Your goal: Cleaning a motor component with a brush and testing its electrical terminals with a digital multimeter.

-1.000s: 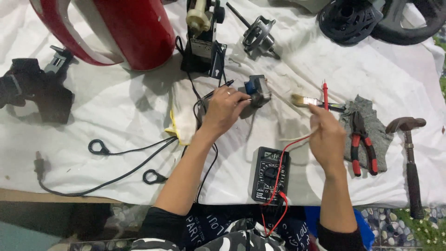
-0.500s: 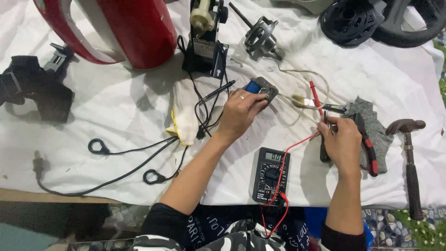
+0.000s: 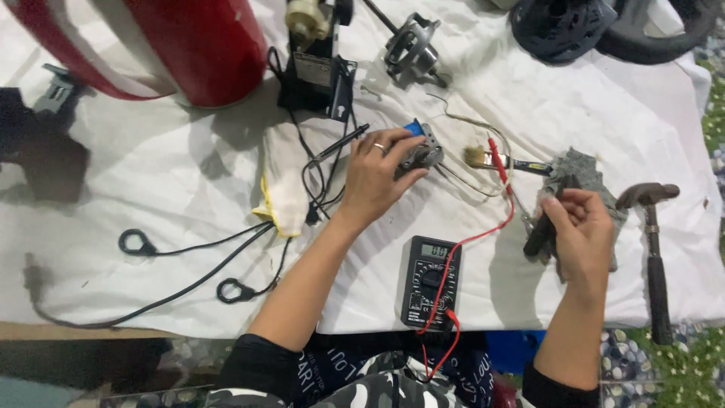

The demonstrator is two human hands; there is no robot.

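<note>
Your left hand (image 3: 375,177) rests at the centre of the frame, fingers curled over a small grey metal part with a blue piece (image 3: 420,147), pinning it to the white cloth (image 3: 189,196). Your right hand (image 3: 580,236) sits at the right of the frame, fingers closed around the dark handles of a pair of pliers (image 3: 541,233), lifted just above a grey work glove (image 3: 581,177).

As far as the work shows, the measuring side looks set up but idle. The black multimeter (image 3: 430,282) lies at lower centre with its display lit, its red lead running up to the red probe (image 3: 498,160), which lies on the cloth just right of the part, held by no one. The black probe (image 3: 340,143) lies to the upper left of your left hand, also untouched. So any reading on the part appears to be either finished or paused, and you seem to be at a tool step: pliers in hand, part steadied, but the pliers are well apart from the part and their jaws are hidden, so I cannot tell whether they grip anything.

Thin wires trail from the part toward a small paintbrush (image 3: 502,160) lying beside the red probe. A hammer (image 3: 653,249) lies untouched at the far right, and a bare motor rotor (image 3: 413,47) sits apart at the top centre.
</note>
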